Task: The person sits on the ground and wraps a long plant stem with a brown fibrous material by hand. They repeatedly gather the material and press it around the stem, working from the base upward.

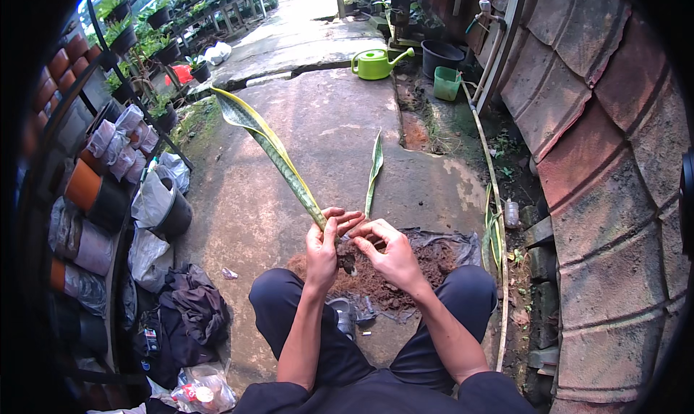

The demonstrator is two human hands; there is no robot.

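Observation:
My left hand point(323, 246) is closed around the base of a snake plant point(282, 162) with a tall, yellow-edged leaf leaning up and left. A shorter, slimmer leaf point(374, 170) rises beyond my fingers; where it joins is hidden. Dark soil clings to the root end point(347, 261) below my left hand. The bent fingers of my right hand point(391, 250) pinch at the plant's base, close to my left fingertips. Beneath both hands, loose brown soil and fibre point(390, 284) lie heaped on a black plastic sheet point(469, 246) on the concrete ground.
Pots wrapped in plastic point(122, 143) and a black pot point(174, 211) stand left, above crumpled dark cloth point(195, 305). A green watering can point(374, 64) stands ahead. At right, a long pipe point(490, 181) runs beside cut leaves point(493, 232) and a tiled slope point(607, 262).

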